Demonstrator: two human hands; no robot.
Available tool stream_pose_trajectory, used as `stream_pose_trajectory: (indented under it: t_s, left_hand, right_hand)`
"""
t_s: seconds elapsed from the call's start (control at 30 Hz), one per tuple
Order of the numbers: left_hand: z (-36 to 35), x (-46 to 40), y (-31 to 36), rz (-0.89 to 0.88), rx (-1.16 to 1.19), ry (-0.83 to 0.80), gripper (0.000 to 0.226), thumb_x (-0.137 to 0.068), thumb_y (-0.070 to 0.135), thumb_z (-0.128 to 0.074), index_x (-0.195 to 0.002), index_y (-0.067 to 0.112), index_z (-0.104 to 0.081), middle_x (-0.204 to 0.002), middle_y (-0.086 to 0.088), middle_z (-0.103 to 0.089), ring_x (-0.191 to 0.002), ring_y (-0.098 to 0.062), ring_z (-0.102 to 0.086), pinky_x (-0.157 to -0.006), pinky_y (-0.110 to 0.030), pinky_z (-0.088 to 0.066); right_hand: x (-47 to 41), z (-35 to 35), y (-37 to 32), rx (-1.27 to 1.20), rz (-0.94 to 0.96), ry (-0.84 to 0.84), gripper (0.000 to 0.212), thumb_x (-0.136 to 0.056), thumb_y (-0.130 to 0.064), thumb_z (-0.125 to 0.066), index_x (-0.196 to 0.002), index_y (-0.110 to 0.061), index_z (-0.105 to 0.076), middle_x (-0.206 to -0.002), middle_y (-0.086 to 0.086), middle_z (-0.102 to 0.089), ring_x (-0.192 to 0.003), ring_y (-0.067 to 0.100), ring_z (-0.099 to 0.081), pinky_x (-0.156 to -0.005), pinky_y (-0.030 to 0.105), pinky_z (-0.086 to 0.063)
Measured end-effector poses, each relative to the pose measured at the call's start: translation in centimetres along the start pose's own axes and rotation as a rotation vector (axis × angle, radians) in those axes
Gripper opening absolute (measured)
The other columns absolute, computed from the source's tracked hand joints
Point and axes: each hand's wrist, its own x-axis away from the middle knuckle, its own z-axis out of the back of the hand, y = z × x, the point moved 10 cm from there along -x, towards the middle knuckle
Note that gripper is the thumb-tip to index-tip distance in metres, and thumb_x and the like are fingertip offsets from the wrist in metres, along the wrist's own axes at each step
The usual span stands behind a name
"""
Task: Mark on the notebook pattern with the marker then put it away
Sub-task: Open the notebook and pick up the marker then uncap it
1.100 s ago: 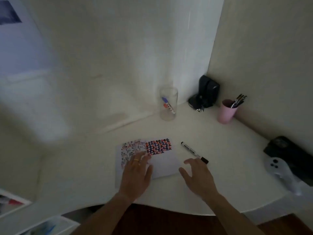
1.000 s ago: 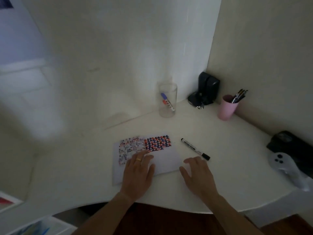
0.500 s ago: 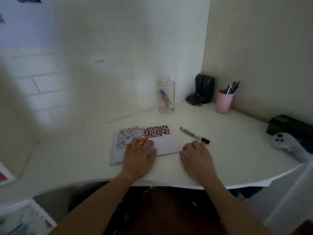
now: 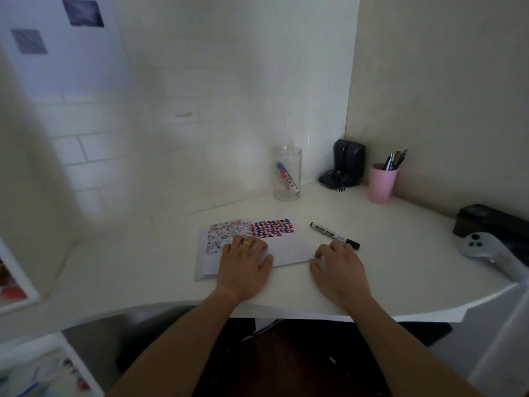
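An open notebook (image 4: 289, 249) with a red-and-blue pattern along its far edge lies flat on the white desk (image 4: 400, 270). My left hand (image 4: 244, 265) rests palm down on the notebook's near left part, fingers spread, a ring on one finger. A black marker (image 4: 333, 234) with a white label lies on the desk just right of the notebook. My right hand (image 4: 339, 267) rests flat on the desk beside the notebook's right edge, its fingertips close to the marker's near end. Neither hand holds anything.
A clear jar (image 4: 287, 173) with a red-and-blue marker inside stands at the back. A black device (image 4: 346, 167) and a pink cup (image 4: 382, 183) of pens sit in the corner. A white controller (image 4: 486, 250) and a black box (image 4: 495, 222) lie at the right edge.
The camera has tilted and pulled back, showing more of my arms and the desk's front edge. Both hands have settled flat; the right hand's fingers are now nearer the marker.
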Motion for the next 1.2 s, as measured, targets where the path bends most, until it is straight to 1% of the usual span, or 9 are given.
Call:
stream_pose_trajectory:
  t_s: [0.17, 0.37, 0.43, 0.57, 0.73, 0.8, 0.93, 1.07, 1.2]
  left_hand:
    - [0.0, 0.1, 0.0, -0.038, 0.012, 0.038, 0.032, -0.09, 0.045, -0.047, -0.105, 0.024, -0.066, -0.108, 0.002, -0.067, -0.103, -0.025, -0.051, -0.08, -0.042, -0.042]
    - [-0.3, 0.0, 0.0, -0.057, 0.005, 0.037, 0.034, -0.093, 0.045, -0.044, -0.107, 0.023, -0.066, -0.112, 0.001, -0.066, -0.106, -0.025, -0.05, -0.083, -0.043, -0.04]
    - [-0.4, 0.0, 0.0, -0.056, 0.007, 0.037, 0.034, -0.093, 0.045, -0.044, -0.106, 0.023, -0.066, -0.112, 0.002, -0.066, -0.106, -0.025, -0.05, -0.083, -0.043, -0.039]
    - [-0.4, 0.0, -0.1, -0.053, 0.018, 0.045, 0.032, -0.092, 0.045, -0.046, -0.105, 0.024, -0.066, -0.111, 0.002, -0.066, -0.106, -0.024, -0.05, -0.084, -0.042, -0.038]
    - [-0.8, -0.3, -0.5, -0.053, 0.041, 0.014, 0.033, -0.09, 0.048, -0.047, -0.106, 0.026, -0.065, -0.114, 0.005, -0.065, -0.108, -0.023, -0.049, -0.084, -0.042, -0.04]
    - [-0.8, -0.8, -0.8, -0.061, 0.055, 0.002, 0.034, -0.089, 0.05, -0.048, -0.105, 0.027, -0.066, -0.112, 0.005, -0.065, -0.107, -0.023, -0.05, -0.084, -0.042, -0.042]
    - [-1.6, -3.7, -1.8, -0.114, 0.089, -0.087, 0.038, -0.09, 0.05, -0.038, -0.094, 0.029, -0.069, -0.099, 0.009, -0.066, -0.095, -0.018, -0.051, -0.084, -0.04, -0.046]
    - [-1.6, -7.4, -3.9, -0.083, 0.21, -0.081, 0.032, -0.091, 0.045, -0.045, -0.086, 0.026, -0.07, -0.086, 0.009, -0.068, -0.082, -0.014, -0.057, -0.079, -0.036, -0.047]
    - [-1.5, -11.7, -5.4, -0.063, 0.256, -0.008, 0.023, -0.093, 0.041, -0.052, -0.087, 0.028, -0.07, -0.082, 0.014, -0.069, -0.072, -0.009, -0.06, -0.071, -0.031, -0.047]
  right_hand:
    - [-0.1, -0.5, 0.5, -0.048, 0.016, -0.032, 0.029, -0.093, -0.037, -0.056, -0.113, -0.019, -0.068, -0.117, 0.003, -0.06, -0.114, 0.026, -0.054, -0.09, 0.036, -0.049]
    - [-3.3, 1.3, 1.6, 0.074, 0.009, 0.14, 0.036, -0.089, -0.024, -0.065, -0.123, -0.012, -0.066, -0.126, 0.015, -0.065, -0.11, 0.038, -0.059, -0.085, 0.046, -0.054]
    - [-4.7, 0.5, 2.0, 0.177, -0.028, 0.074, 0.04, -0.09, -0.022, -0.061, -0.129, -0.014, -0.062, -0.127, 0.017, -0.064, -0.108, 0.04, -0.06, -0.083, 0.046, -0.052]
    - [-5.9, -1.9, 1.9, 0.407, -0.012, -0.105, 0.048, -0.093, -0.012, -0.041, -0.14, -0.023, -0.048, -0.118, 0.006, -0.062, -0.104, 0.03, -0.059, -0.083, 0.041, -0.048]
    - [-7.5, -1.8, 0.7, 0.367, 0.023, -0.127, 0.05, -0.09, -0.005, -0.045, -0.135, -0.025, -0.048, -0.117, 0.004, -0.062, -0.107, 0.026, -0.058, -0.081, 0.035, -0.046]
    - [-8.5, -1.2, 0.1, 0.221, 0.007, -0.08, 0.05, -0.089, -0.003, -0.048, -0.133, -0.026, -0.051, -0.113, 0.003, -0.063, -0.1, 0.025, -0.059, -0.073, 0.034, -0.045]
    - [-11.4, -1.4, -1.5, -0.398, -0.062, -0.037, 0.042, -0.094, -0.006, -0.059, -0.134, -0.021, -0.057, -0.105, -0.001, -0.068, -0.08, 0.01, -0.063, -0.068, 0.021, -0.053]
    - [-13.0, -4.9, -3.4, -1.072, -0.248, -0.277, 0.046, -0.091, 0.0, -0.065, -0.136, -0.007, -0.057, -0.104, 0.012, -0.068, -0.085, 0.023, -0.068, -0.073, 0.033, -0.063]
    - [-13.9, -8.1, -3.7, -1.316, -0.341, -0.43, 0.032, -0.09, 0.0, -0.067, -0.121, -0.002, -0.066, -0.1, 0.017, -0.064, -0.088, 0.027, -0.069, -0.071, 0.03, -0.062]
